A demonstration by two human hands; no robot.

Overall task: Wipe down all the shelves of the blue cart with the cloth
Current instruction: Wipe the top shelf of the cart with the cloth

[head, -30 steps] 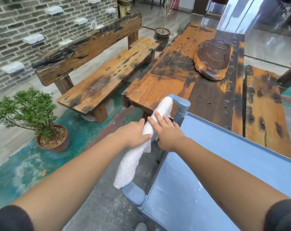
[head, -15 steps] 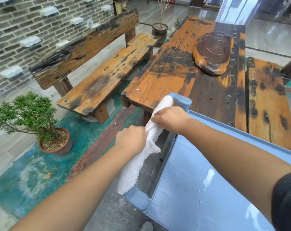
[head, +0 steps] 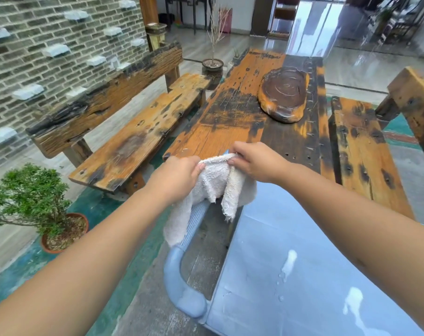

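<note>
Both hands have lifted the one white terry cloth off the ribbed handle at the left end of the pale blue plastic cart, left hand and right hand each pinching its top edge. Soft, light and limp, it likely handles best bunched into one palm. One wet top shelf shows; two hands, one cloth.

Left hand: now up level with the right, pinching the cloth's top edge rather than its middle.
Right hand: now pinches the cloth's far top edge beside the left hand.
Cloth: spread wider between both hands, no longer one narrow strip; folds now drape over the cart handle.
</note>
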